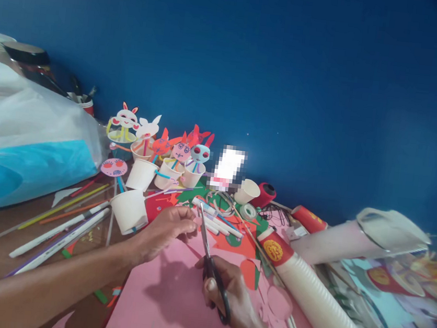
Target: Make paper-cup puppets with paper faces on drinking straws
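My right hand [230, 289] grips black-handled scissors [207, 252], fingers in the loops. The blades point up and away and look closed or nearly so. Left of the blade tips, my left hand [171, 232] is closed, thumb against the fingers in a pinch. Whatever lies between those fingertips is too small to make out. Beneath both hands spreads a sheet of pink paper [170, 306], with their shadow on it. A pink paper circle [279, 302] lies right of my right hand. White markers [215, 224] lie just beyond the scissors.
Paper-cup puppets with animal faces [180, 152] stand along the blue wall, near a tipped white cup [130, 211]. Stacked paper cups [317, 296] lie to the right. Pens and straws [66, 204] cover the left side, beside a plastic bag [37, 127]. A tape roll [248, 211] sits behind.
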`<state>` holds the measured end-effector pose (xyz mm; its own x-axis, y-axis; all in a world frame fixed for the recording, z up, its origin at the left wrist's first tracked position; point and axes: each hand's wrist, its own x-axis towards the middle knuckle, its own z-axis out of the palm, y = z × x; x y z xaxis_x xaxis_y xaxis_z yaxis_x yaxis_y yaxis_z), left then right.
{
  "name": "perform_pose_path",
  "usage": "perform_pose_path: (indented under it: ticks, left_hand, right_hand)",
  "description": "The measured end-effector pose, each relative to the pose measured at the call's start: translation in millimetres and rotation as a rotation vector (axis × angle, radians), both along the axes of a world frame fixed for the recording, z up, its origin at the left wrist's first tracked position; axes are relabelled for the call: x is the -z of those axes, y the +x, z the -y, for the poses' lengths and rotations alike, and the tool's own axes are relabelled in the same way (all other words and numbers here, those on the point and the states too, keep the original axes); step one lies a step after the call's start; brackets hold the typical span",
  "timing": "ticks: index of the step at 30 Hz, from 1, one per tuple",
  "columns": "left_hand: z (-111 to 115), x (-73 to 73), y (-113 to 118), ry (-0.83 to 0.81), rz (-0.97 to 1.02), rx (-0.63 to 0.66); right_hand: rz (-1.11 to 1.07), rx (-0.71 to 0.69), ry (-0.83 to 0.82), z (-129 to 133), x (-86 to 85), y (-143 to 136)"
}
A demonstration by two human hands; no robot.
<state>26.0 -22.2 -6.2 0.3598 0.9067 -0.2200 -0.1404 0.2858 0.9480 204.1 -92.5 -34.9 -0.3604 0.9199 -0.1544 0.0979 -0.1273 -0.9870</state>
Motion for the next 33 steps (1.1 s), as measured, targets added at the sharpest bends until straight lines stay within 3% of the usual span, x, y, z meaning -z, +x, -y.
perform_pose_path:
  ticks: [12, 21, 33]
  left_hand:
    - [-2.7, -2.0, 0.0, -0.01, -0.033, 0.033]
    - [-2.2, -3.1, -1.2, -0.047, 0.013, 0.083]
    - [-1.9, -2.1, -2.6, -0.087, 0.057, 0.098]
  right_hand:
    - [0.03, -0.033, -0.015, -1.2, -0.2, 3.1]
    - [0.106, -0.137, 0.151, -3.3, -5.9, 7.1]
    - [0.187, -0.148, 0.163, -4.3, -4.6, 6.8]
